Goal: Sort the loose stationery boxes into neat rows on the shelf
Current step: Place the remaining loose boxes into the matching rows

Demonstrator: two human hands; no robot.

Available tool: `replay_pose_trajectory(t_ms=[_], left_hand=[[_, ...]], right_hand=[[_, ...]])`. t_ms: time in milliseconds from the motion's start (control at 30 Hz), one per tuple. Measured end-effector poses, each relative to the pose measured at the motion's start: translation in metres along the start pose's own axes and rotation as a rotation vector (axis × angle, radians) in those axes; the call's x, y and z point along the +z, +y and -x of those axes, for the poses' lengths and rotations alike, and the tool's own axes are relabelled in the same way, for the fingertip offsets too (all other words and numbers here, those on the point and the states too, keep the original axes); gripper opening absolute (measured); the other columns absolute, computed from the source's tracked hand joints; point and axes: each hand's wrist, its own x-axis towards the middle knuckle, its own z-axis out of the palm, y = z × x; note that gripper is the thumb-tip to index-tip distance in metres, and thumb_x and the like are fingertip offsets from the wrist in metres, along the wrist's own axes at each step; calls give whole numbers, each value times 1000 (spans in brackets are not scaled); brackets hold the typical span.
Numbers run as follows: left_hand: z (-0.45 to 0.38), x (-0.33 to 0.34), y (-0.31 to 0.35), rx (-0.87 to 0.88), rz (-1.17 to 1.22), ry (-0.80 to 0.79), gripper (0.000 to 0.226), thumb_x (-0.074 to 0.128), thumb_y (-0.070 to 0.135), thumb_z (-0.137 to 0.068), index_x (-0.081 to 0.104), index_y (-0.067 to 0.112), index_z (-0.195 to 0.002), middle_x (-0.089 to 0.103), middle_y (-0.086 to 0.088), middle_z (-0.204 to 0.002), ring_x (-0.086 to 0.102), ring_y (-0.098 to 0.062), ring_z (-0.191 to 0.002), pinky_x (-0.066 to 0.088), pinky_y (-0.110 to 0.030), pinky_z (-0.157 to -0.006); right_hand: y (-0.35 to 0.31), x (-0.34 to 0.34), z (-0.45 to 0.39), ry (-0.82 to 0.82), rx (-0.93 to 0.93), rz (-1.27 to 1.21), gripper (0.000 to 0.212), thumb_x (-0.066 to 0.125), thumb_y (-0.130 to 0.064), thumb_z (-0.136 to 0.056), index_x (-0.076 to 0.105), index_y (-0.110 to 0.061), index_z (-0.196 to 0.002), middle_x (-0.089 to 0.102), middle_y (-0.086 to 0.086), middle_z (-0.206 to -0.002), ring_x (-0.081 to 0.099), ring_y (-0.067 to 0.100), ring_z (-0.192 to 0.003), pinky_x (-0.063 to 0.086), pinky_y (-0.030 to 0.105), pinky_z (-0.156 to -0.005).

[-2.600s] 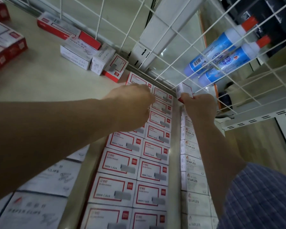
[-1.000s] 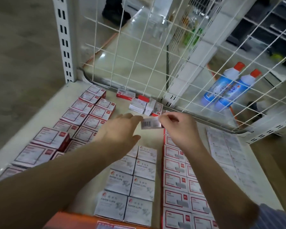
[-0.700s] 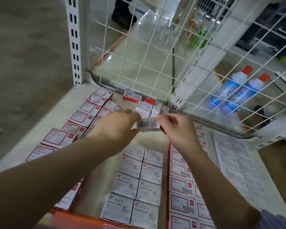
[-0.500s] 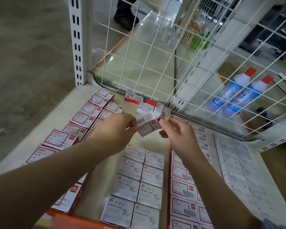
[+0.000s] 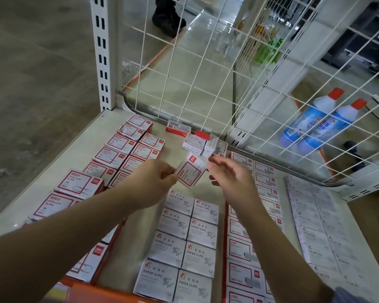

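Observation:
My left hand (image 5: 150,182) pinches the left edge of a small red-and-white box (image 5: 192,172) held above the shelf (image 5: 79,149), its printed face turned up. My right hand (image 5: 229,178) hovers just right of the box with loosely curled fingers, apart from it. Below lie rows of red-framed boxes (image 5: 129,149) on the left, white paper clip boxes (image 5: 187,239) in the middle, more red-framed boxes (image 5: 243,248) to the right, and pale staples boxes (image 5: 313,226) at far right. Several loose boxes (image 5: 197,142) sit in a jumble at the back by the wire grid.
A white wire grid (image 5: 184,68) closes the shelf's back, with a slotted upright post (image 5: 102,53) at the left corner. Two blue bottles with red caps (image 5: 319,121) lie beyond the grid at right. A person's dark shoe (image 5: 167,17) stands on the floor behind.
The box passed from my right hand to my left and turned from barcode side to printed face up. My right hand has let go of it. The view pulled back from the shelf.

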Motion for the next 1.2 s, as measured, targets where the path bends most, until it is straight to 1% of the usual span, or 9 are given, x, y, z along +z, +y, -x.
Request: replay_pose_trajectory(t_ms=[167, 300, 500, 567, 667, 833, 967, 1067, 1200], left_hand=[[1, -4, -2, -13, -116, -87, 26, 46, 22, -96, 60, 13, -116, 63, 6, -98, 56, -7, -79, 49, -15, -69], [1, -5, -1, 13, -188, -161, 25, 47, 24, -96, 61, 15, -115, 60, 9, -89, 58, -6, -82, 48, -14, -66], [1, -2, -3, -47, 49, -137, 47, 53, 21, -92, 40, 11, -137, 63, 1, -113, 58, -13, -100, 49, -24, -83], [2, 2, -3, -82, 139, -119, 51, 53, 22, -92, 37, 12, -138, 63, 0, -116, 58, -12, -97, 47, -24, -80], [1, 7, -2, -80, 233, -78, 35, 52, 23, -92, 52, 15, -127, 65, 6, -103, 60, -9, -92, 45, -17, -69], [-2, 6, -1, -48, 278, 83, 25, 54, 18, -92, 61, 15, -116, 63, 10, -89, 60, -10, -91, 44, -18, -71], [-4, 4, -5, -64, 263, 122, 20, 57, 18, -90, 64, 14, -109, 63, 11, -85, 60, -8, -86, 44, -17, -71], [-5, 4, -8, -78, 257, 177, 21, 57, 18, -90, 65, 12, -108, 59, 14, -76, 54, 2, -72, 41, -10, -57], [-6, 3, -8, -86, 211, 248, 26, 55, 21, -92, 62, 13, -116, 58, 15, -79, 51, 4, -68, 41, -5, -46]], right_hand=[[-8, -7, -8, -159, -90, 194, 28, 62, -26, -86, 64, -25, -114, 62, -20, -98, 57, -7, -91, 46, 12, -76], [-11, -7, -13, -270, -101, 285, 23, 64, -25, -85, 67, -25, -109, 65, -18, -98, 59, -7, -92, 47, 8, -74], [-8, -7, -13, -120, -18, 98, 9, 67, -18, -83, 69, -23, -89, 69, -8, -90, 65, 7, -89, 51, 18, -79], [-6, -4, -14, -15, 37, -26, 7, 67, -18, -83, 69, -22, -86, 70, -6, -89, 65, 11, -88, 52, 26, -85], [-4, 2, -13, 66, 58, -63, 8, 65, -21, -85, 67, -24, -92, 68, -2, -92, 65, 15, -90, 53, 35, -88], [-1, 7, -7, 42, 78, -111, 7, 60, -22, -89, 64, -27, -90, 67, 1, -95, 66, 18, -90, 55, 39, -85], [0, 9, -4, -1, 59, -139, 10, 59, -21, -89, 64, -30, -85, 68, 1, -97, 67, 18, -91, 55, 34, -84], [2, 9, -2, -78, 50, -107, 12, 62, -23, -87, 63, -34, -93, 66, -3, -103, 65, 12, -95, 54, 30, -86], [3, 10, -2, -205, 11, -59, 38, 71, -15, -79, 57, -35, -109, 68, -8, -102, 64, 4, -95, 53, 21, -81]])
